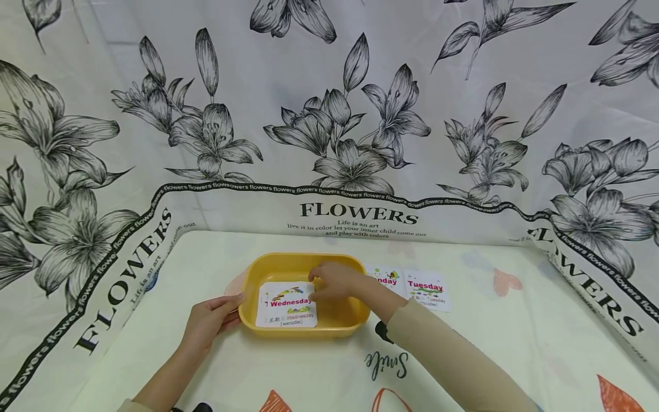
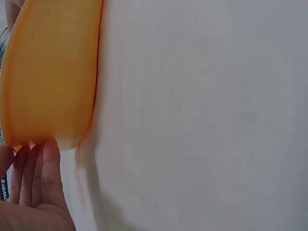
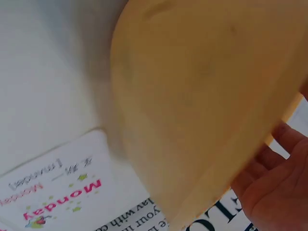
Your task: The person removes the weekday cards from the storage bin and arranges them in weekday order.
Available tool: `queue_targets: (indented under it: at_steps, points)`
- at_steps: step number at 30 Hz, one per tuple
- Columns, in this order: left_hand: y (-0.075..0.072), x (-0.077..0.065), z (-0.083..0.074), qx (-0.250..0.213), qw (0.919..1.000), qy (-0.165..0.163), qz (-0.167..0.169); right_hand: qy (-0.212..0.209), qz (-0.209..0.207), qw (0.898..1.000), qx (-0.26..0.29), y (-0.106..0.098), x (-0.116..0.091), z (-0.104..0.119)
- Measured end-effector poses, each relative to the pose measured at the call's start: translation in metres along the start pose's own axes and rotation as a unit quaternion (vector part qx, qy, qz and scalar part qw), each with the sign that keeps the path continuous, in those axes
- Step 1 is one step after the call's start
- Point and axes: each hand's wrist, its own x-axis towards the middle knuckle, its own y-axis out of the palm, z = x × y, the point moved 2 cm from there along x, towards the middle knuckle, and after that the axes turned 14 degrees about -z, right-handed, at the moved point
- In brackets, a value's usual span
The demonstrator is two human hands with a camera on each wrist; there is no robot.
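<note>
My left hand (image 1: 208,320) holds the left end of a yellow plastic tray (image 1: 301,332), thumb at the rim and fingers against the outer wall, as the left wrist view also shows. Inside the tray, toward its left side, lies a white card printed "Wednesday" (image 1: 288,317); another card peeks out from under its left edge. My right hand (image 1: 337,280) reaches over the right side into the tray. Its thumb and fingers are spread apart, with the tips right at the card's right edge. In the right wrist view the tray's wall hides those fingertips.
Just right of the tray, a "Monday" card (image 3: 72,187) and a "Tuesday" card (image 1: 426,289) lie side by side on the tablecloth (image 1: 309,372). The right forearm crosses in front of them and covers part of the Monday card. Behind hangs a white flower-printed cloth (image 1: 437,143).
</note>
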Motion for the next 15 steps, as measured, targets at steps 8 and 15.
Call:
queue_targets:
  at_steps: [8,15]
  points:
    - [0.003,0.0,0.0,-0.002,1.0,0.003,-0.004,0.015,-0.002,1.0,-0.027,0.014,0.005,0.016]
    - [0.001,-0.001,0.001,-0.006,1.0,0.0,-0.006,0.007,-0.003,1.0,-0.02,0.025,0.013,0.03]
